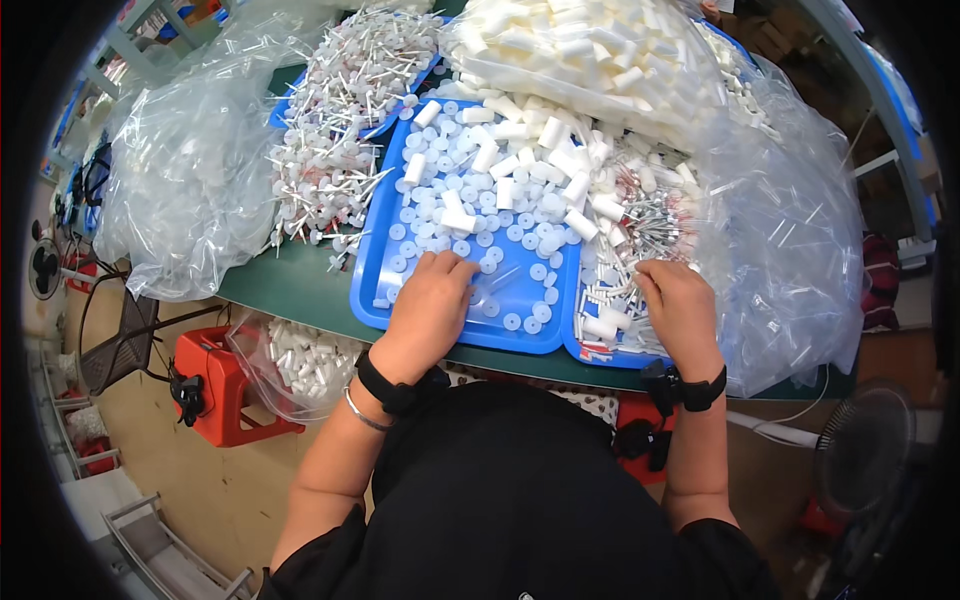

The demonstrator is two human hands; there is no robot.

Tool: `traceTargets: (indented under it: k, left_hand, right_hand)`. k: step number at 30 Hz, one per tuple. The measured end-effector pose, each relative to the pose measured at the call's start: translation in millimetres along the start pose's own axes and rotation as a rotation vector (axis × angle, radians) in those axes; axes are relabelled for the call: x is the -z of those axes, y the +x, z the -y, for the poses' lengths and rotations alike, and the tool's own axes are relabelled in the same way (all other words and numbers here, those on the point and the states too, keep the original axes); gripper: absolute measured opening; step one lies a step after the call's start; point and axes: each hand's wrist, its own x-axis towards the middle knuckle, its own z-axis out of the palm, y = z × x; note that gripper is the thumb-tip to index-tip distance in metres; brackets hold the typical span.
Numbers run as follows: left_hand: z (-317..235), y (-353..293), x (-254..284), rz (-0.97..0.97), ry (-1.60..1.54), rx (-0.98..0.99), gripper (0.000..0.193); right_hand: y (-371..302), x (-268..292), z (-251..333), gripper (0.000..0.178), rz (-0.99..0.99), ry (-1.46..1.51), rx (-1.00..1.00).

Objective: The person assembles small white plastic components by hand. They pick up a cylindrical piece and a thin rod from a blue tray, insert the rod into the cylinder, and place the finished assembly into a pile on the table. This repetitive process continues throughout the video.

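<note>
My left hand (430,305) rests over the near part of a blue tray (470,334), its fingers curled down and together. Whatever sits under those fingertips is hidden. Around them lie translucent round discs (488,265) and short white foam cylinders (458,218). A thin clear tube (508,272) lies just right of the fingers. Over a second blue tray (625,357), my right hand (682,305) has thumb and forefinger pinched; anything between them is too small to make out. Beside it are thin metal rods with red bits (650,225) and small white sticks (603,290).
Behind the trays bulges a clear bag of white foam cylinders (590,60). White stemmed pieces (335,160) are heaped at left. Crumpled plastic bags (190,180) flank both sides of the green table (290,285). A red stool (215,385) and a fan (865,440) stand below.
</note>
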Motion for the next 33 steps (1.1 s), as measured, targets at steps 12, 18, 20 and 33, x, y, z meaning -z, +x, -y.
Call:
traceTargets:
  k: [12, 18, 20, 33]
  left_hand:
    - [-0.8, 10.0, 10.8, -0.05, -0.445, 0.185, 0.016]
    - [-30.5, 9.7, 15.9, 0.148, -1.377, 0.544, 0.02]
    - [-34.6, 5.7, 5.6, 0.164, -1.497, 0.568, 0.022]
    - [-60.7, 5.1, -34.5, 0.337, -2.129, 0.787, 0.036]
  right_hand:
    - [-4.4, -11.7, -18.8, 0.016, 0.159, -0.103, 0.13]
    - [-1.9, -9.1, -20.8, 0.011, 0.073, -0.018, 0.162]
    - [-0.4, -3.7, -16.8, 0.012, -0.006, 0.008, 0.189]
    - [-3.0, 18.0, 33.8, 0.021, -0.074, 0.106, 0.31]
